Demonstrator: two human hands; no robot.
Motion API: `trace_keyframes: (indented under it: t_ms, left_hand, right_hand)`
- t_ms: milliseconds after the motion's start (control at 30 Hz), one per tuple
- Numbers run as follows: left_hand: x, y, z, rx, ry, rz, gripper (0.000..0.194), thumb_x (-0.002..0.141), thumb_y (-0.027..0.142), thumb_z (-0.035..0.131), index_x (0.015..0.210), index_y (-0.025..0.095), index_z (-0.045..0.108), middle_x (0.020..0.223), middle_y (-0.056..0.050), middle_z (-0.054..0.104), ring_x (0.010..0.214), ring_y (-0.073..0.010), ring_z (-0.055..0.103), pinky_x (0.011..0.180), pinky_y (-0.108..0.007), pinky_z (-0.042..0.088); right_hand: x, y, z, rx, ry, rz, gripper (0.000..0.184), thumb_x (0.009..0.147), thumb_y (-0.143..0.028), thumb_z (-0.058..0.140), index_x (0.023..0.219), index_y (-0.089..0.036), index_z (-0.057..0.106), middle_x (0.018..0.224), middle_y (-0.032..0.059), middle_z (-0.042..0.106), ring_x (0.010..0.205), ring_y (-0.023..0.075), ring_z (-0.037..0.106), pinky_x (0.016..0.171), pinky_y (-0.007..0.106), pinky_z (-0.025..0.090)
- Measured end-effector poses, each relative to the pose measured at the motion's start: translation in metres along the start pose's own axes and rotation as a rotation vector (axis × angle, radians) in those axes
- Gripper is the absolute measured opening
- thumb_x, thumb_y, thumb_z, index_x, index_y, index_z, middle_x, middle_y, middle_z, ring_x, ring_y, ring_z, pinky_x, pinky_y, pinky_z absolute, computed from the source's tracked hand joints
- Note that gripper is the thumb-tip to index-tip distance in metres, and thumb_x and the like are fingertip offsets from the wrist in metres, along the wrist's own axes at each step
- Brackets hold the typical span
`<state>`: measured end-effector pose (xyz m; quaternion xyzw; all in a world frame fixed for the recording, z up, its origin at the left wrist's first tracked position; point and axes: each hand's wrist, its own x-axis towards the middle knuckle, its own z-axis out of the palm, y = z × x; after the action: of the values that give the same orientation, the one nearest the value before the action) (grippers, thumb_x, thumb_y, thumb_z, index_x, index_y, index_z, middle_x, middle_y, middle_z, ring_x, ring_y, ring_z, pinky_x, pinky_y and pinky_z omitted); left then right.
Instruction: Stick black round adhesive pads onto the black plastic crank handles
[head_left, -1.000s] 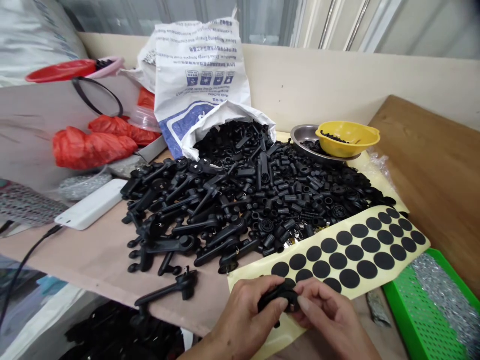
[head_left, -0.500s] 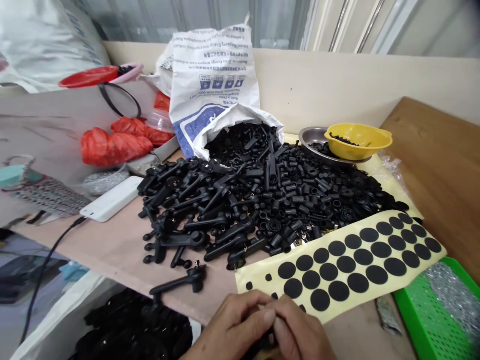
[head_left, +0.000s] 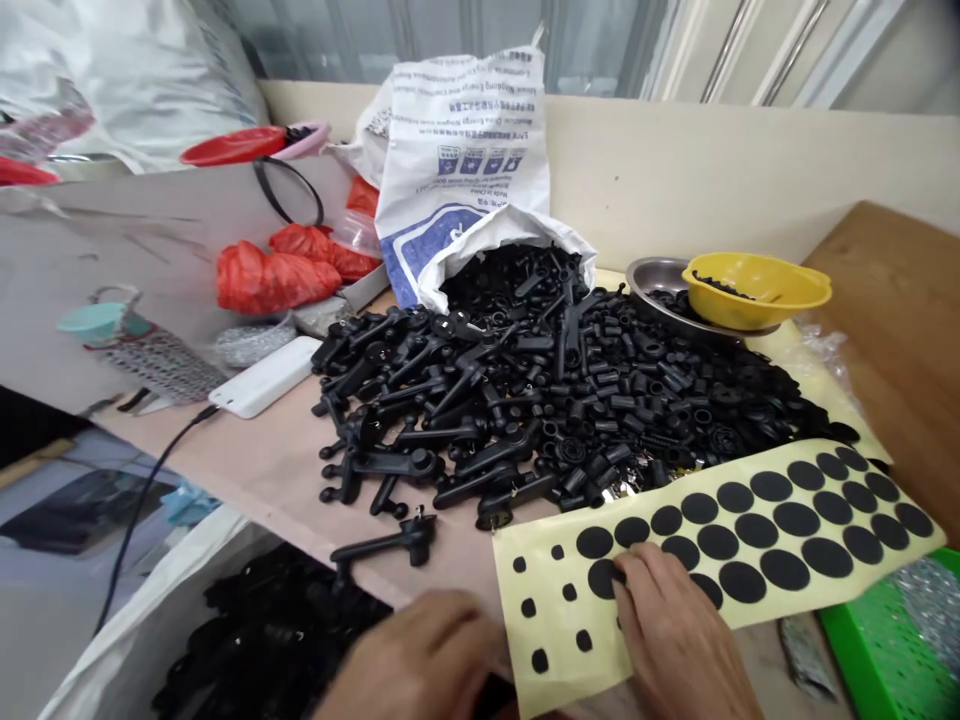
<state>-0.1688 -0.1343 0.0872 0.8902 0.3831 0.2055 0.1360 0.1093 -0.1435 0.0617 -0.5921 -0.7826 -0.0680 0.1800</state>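
Note:
My left hand [head_left: 420,655] is at the bottom edge, smeared by motion, with its fingers curled. A dark part [head_left: 495,695] shows just under these fingers, mostly hidden. On the yellow backing sheet [head_left: 551,690] rests my right hand [head_left: 679,630], its fingertips pressed together at the edge of a round black sticker [head_left: 602,578]. Rows of such stickers cover the rest of the sheet, and small black spots dot its left end. A single black crank handle [head_left: 386,545] lies near the table's front edge, left of the sheet.
A heap of black plastic parts [head_left: 480,400] spills from a white sack [head_left: 472,120]. Behind it are a steel bowl [head_left: 645,270] and a yellow basket [head_left: 795,290]. A green basket [head_left: 855,650] stands at right, a white power bank [head_left: 262,380] at left. Below the edge hangs a bag [head_left: 120,650] of black parts.
My hands have come apart. The right one has moved up and right onto the sticker sheet; the left one has shifted left. The whole view has swung left.

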Motion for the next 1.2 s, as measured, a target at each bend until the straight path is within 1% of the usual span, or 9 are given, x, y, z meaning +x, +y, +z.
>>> trace_keyframes:
  t_ms: [33,100,233,333,467,767,933,1100,1200]
  left_hand:
    - [0.019,0.013,0.011,0.008,-0.035,0.068,0.019,0.089,0.031,0.048,0.101,0.023,0.060,0.094,-0.006,0.066,0.078,-0.0182,0.062,0.068,-0.025,0.052]
    - [0.051,0.032,0.032,0.081,0.026,0.175,0.021,0.085,0.023,0.051,0.105,0.019,0.057,0.095,-0.009,0.063,0.078,-0.0215,0.058,0.068,-0.031,0.051]
    - [0.077,0.044,0.050,0.201,-0.183,0.211,0.024,0.086,0.017,0.048,0.110,0.014,0.053,0.102,-0.010,0.057,0.084,-0.0240,0.051,0.068,-0.036,0.046]
    - [0.077,0.043,0.046,0.220,-0.249,0.220,0.024,0.088,0.018,0.046,0.111,0.014,0.051,0.105,-0.010,0.054,0.086,-0.0238,0.048,0.068,-0.036,0.043]
    - [0.074,0.042,0.043,0.225,-0.256,0.217,0.027,0.089,0.021,0.046,0.115,0.015,0.049,0.110,-0.010,0.053,0.090,-0.0241,0.046,0.069,-0.037,0.039]
    - [0.078,0.043,0.047,0.239,-0.211,0.234,0.025,0.088,0.026,0.047,0.110,0.015,0.050,0.108,-0.009,0.052,0.087,-0.0234,0.045,0.064,-0.036,0.034]
    - [0.076,0.042,0.046,0.264,-0.195,0.243,0.033,0.088,0.030,0.048,0.117,0.014,0.048,0.112,-0.010,0.052,0.090,-0.0242,0.044,0.066,-0.037,0.033]
    - [0.074,0.043,0.045,0.275,-0.182,0.259,0.029,0.090,0.028,0.046,0.115,0.014,0.049,0.111,-0.011,0.053,0.089,-0.0235,0.045,0.065,-0.035,0.032]
    - [0.074,0.041,0.046,0.282,-0.159,0.257,0.028,0.090,0.028,0.047,0.114,0.014,0.050,0.112,-0.011,0.053,0.087,-0.0229,0.046,0.064,-0.035,0.032]
  right_hand:
    - [-0.001,-0.002,0.001,0.011,-0.004,0.012,0.014,0.087,-0.012,0.041,0.094,-0.018,0.051,0.086,0.0124,0.062,0.074,0.0297,0.063,0.057,0.045,0.054]
    - [-0.001,-0.005,0.001,0.034,-0.003,0.016,0.012,0.088,-0.012,0.040,0.091,-0.019,0.049,0.084,0.0114,0.060,0.072,0.0279,0.062,0.058,0.044,0.054]
    - [-0.002,-0.002,-0.006,0.110,-0.026,-0.024,0.010,0.090,-0.015,0.039,0.091,-0.021,0.047,0.082,0.0079,0.058,0.071,0.0225,0.061,0.059,0.037,0.055]
    - [-0.003,0.001,-0.009,0.196,-0.029,-0.023,0.009,0.091,-0.015,0.040,0.093,-0.021,0.047,0.087,0.0084,0.057,0.077,0.0212,0.061,0.063,0.033,0.055]
    - [0.000,-0.002,-0.007,0.129,0.005,-0.011,0.011,0.090,-0.014,0.038,0.092,-0.019,0.047,0.089,0.0114,0.058,0.075,0.0250,0.061,0.059,0.040,0.056]
    - [0.007,-0.007,-0.014,0.238,-0.074,0.004,0.017,0.089,-0.015,0.039,0.076,-0.025,0.039,0.070,0.0014,0.052,0.061,0.0197,0.058,0.052,0.034,0.052]
    - [0.002,0.000,-0.015,0.334,-0.114,0.064,0.008,0.090,-0.017,0.041,0.087,-0.024,0.043,0.080,0.0029,0.055,0.071,0.0189,0.060,0.061,0.031,0.054]
    - [0.007,0.001,-0.015,0.221,-0.032,0.024,0.010,0.087,-0.018,0.043,0.096,-0.023,0.046,0.085,0.0060,0.057,0.073,0.0205,0.064,0.060,0.031,0.057]
    - [0.011,-0.001,-0.018,0.209,-0.010,-0.002,0.010,0.088,-0.017,0.039,0.086,-0.024,0.047,0.079,0.0048,0.057,0.068,0.0201,0.064,0.057,0.031,0.056]
